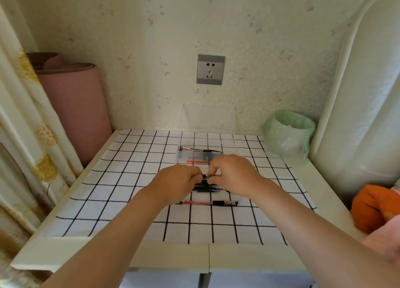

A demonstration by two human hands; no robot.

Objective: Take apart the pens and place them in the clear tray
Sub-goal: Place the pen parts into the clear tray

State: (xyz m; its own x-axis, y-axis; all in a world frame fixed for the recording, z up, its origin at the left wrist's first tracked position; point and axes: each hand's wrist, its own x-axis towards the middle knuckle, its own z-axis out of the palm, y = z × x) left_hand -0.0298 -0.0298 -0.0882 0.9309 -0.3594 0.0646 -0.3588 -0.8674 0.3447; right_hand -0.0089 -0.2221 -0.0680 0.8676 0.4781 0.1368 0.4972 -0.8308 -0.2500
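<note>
Head cam: left hand & right hand pinch pen

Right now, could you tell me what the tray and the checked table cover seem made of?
Clear tray: probably rigid transparent plastic, glossy; the grid shows through its walls. Checked cover: likely thin matte cloth or paper; it lies flat, unclear which.

Tray: on the desk, mid far edge; pen parts in it.
Lid: upright behind the tray.
Left hand, right hand: before the tray, a pen between them.
Pile: on the desk beneath the hands.
Lone pen: before the pile.
Bag: by the far right corner.
Roll: left of the far left corner.
</note>
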